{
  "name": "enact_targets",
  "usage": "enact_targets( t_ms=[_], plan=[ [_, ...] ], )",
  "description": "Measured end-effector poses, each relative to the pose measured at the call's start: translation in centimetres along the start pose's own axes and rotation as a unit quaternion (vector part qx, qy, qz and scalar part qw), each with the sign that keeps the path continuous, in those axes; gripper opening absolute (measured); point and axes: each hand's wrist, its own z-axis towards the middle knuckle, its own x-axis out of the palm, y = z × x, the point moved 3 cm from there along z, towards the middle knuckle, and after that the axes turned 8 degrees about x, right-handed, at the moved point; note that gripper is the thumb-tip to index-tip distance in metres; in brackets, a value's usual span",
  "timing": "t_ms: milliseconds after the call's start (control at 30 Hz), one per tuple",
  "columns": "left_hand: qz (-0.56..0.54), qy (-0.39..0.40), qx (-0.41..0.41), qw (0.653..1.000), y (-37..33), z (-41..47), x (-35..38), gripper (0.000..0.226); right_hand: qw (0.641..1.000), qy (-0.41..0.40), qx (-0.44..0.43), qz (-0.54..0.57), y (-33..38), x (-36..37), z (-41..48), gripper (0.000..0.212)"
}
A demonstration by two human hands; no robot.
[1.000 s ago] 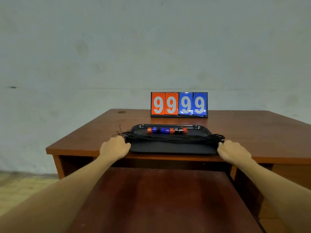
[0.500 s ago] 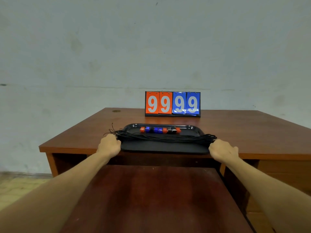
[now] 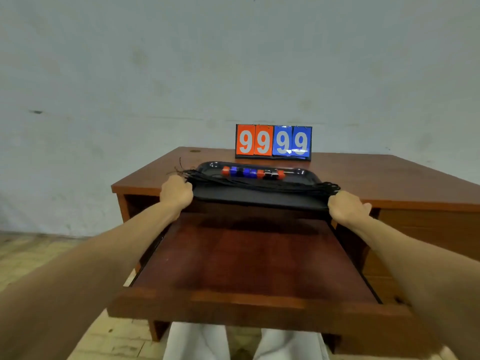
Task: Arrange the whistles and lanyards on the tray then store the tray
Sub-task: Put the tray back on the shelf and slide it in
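A black tray (image 3: 259, 197) sits at the front edge of the wooden desk (image 3: 363, 178), its near side overhanging the edge. A row of red, blue and black whistles (image 3: 253, 173) lies across its far part. Black lanyards (image 3: 262, 185) stretch in a bundle from side to side in front of them. My left hand (image 3: 176, 191) grips the tray's left end, and my right hand (image 3: 346, 207) grips its right end.
A pulled-out wooden shelf (image 3: 249, 261) extends toward me below the desk top, under the tray's near edge. A flip scoreboard (image 3: 273, 142) showing 99 99 stands at the desk's back. A plain wall rises behind; tiled floor lies at left.
The tray has come toward me and now overhangs the desk's front edge above the shelf. Both hands keep their hold on its ends. The camera has tilted down, showing more of the shelf.
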Motion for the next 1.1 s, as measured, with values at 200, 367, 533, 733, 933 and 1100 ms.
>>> enact_targets(
  t_ms=[200,367,533,733,933,1100],
  plan=[
    [-0.041,-0.034,0.021,0.998,2.3,-3.7,-2.3,0.025,0.999,-0.022,-0.025,0.017,0.1,-0.3,-3.9,0.039],
    [-0.068,-0.068,0.008,0.995,4.2,-6.9,-3.1,0.032,0.993,-0.044,-0.085,0.073,-0.5,0.3,-7.4,0.036],
    [-0.044,-0.064,0.015,0.997,6.3,-9.6,-2.9,0.022,0.984,-0.044,-0.043,0.165,-2.7,4.2,-9.9,0.032],
    [-0.036,-0.090,0.030,0.995,7.0,-11.6,-2.4,0.028,0.983,-0.067,-0.062,0.160,-4.4,5.4,-10.4,0.032],
    [-0.025,-0.054,0.026,0.998,8.4,-13.0,-1.2,0.023,0.985,-0.069,-0.056,0.146,-6.4,6.0,-10.9,0.030],
    [-0.001,-0.028,0.016,0.999,8.9,-13.4,-0.5,0.024,0.989,-0.044,-0.032,0.140,-7.1,6.5,-11.5,0.030]
  ],
)
